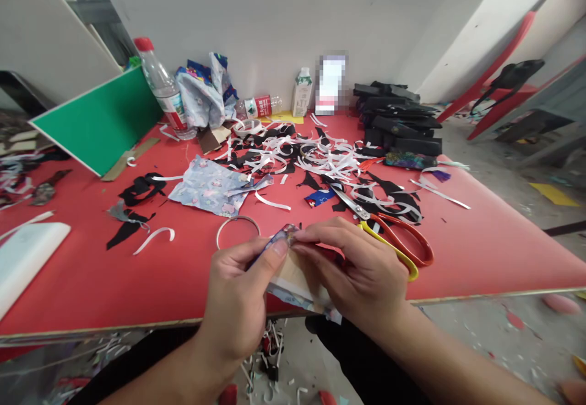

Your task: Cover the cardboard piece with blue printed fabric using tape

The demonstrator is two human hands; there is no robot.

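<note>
Over the front edge of the table, both hands hold a fabric-covered board (302, 272), pale tan on the face toward me with patterned cloth along its edges. My left hand (240, 292) is closed on its left side, the thumb pressing the cloth at the top corner. The fingertips of my right hand (366, 268) pinch the cloth at that same corner. Scissors (365, 213) with one red and one yellow handle lie just beyond my right hand. Behind my left hand is a roll of tape (238, 218). Farther back lies a light-blue patterned cloth (210, 185).
White strips and black scraps (320, 158) cover the middle of the red table (480, 234). Along the wall stand a large bottle (167, 97), a carton (302, 93) and a stack of black pieces (396, 118). A green board (103, 118) leans at left, behind a white object (30, 258).
</note>
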